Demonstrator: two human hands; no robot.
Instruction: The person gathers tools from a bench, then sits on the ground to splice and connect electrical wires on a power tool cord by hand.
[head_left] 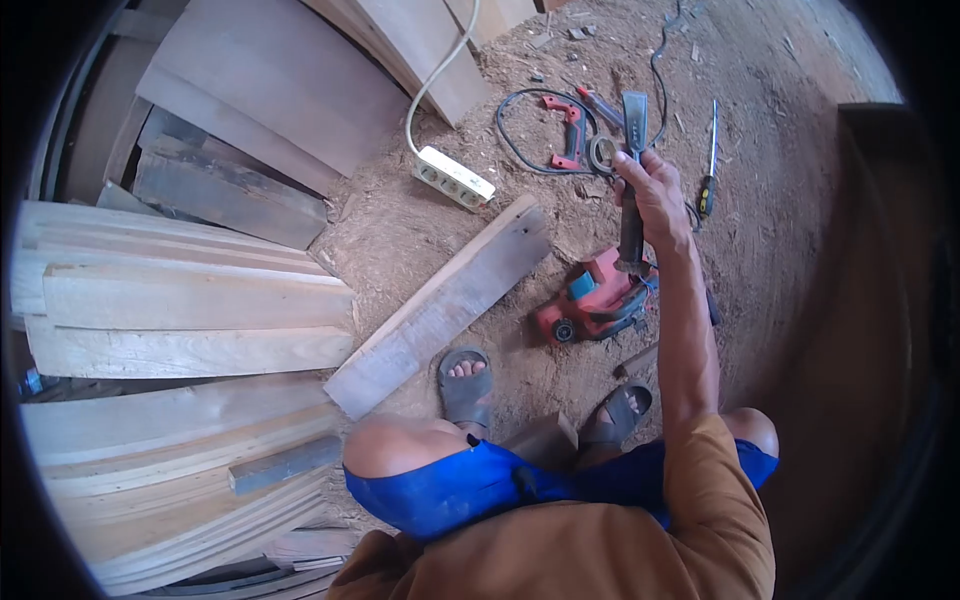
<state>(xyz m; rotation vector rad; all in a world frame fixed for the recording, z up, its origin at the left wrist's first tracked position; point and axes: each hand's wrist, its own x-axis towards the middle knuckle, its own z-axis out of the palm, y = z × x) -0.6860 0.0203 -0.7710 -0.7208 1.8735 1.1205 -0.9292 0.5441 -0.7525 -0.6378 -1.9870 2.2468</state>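
My right hand [657, 197] is closed round a broad-bladed chisel [635, 115], its flat metal blade pointing away from me and its dark handle reaching back below the fingers. Under and beside that hand, a red electric planer [597, 300] rests on the sawdust-covered ground. A ring like a tape roll [603, 153] shows just left of the fingers. To the right lies a long screwdriver [708, 180] with a black and yellow handle. My left hand is out of sight.
A white power strip [453, 178] lies ahead near a red and black handled tool [571, 133] with a black cord. One loose plank [440, 300] slants across the ground by my sandalled foot. Stacked boards [190, 310] fill the left side. A dark panel [880, 300] stands at right.
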